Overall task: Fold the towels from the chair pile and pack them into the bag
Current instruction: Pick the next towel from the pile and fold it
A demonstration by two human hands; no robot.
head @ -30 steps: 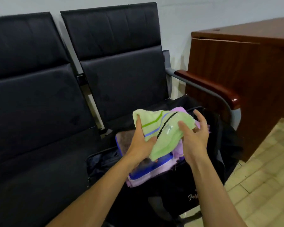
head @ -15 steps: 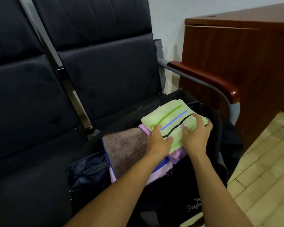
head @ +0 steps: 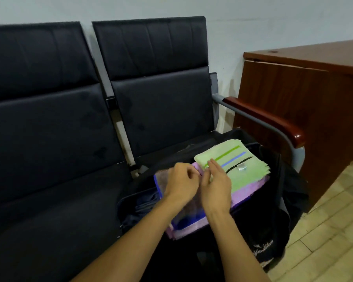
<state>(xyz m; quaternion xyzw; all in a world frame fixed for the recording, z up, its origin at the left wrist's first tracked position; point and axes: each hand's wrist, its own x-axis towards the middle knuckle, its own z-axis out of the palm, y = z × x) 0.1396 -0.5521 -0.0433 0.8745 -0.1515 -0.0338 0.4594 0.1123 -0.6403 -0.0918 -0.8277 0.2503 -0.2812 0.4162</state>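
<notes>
While both hands hover over the open bag, here's the picture:
Green towel: folded flat, green, blue and black stripes facing up, a small white tag near its middle, lying on top of the stack inside the bag.
Purple towel: directly beneath the green one, its edge poking out along the near side.
Brown towel: to the left in the stack, blurred and mostly hidden behind the left hand.
Bag: black, unzipped, sitting on the right-hand seat of the chair, pale lettering on its front.
Left hand: above the brown towel, fingers loosely curled, gripping nothing that I can see, motion-blurred.
Right hand: just beside it, fingers straight and relaxed, tips at the near-left edge of the green towel; touching or just above, can't tell.
Armrest: wood-topped, right of the bag.
Desk: brown wood, against the wall beyond the armrest.
</notes>
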